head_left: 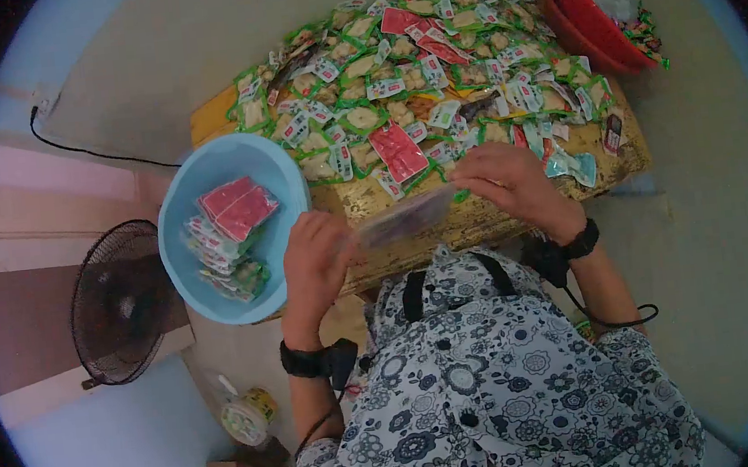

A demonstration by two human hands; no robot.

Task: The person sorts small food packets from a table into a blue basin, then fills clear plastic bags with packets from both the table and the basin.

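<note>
Over the table edge (480, 214), my left hand (313, 257) and right hand (513, 186) grasp what looks like a clear bag (404, 217); it could slip floorward.

It looked like a small home packing workshop: a worn wooden desk (480, 214) heaped with sealed snack packets (413, 77), plastic basins at its left and far-right edges, a floor fan (120, 303) on bare concrete.

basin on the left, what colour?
Light blue. The basin shows best in the head view, with red and green packets inside.
</note>
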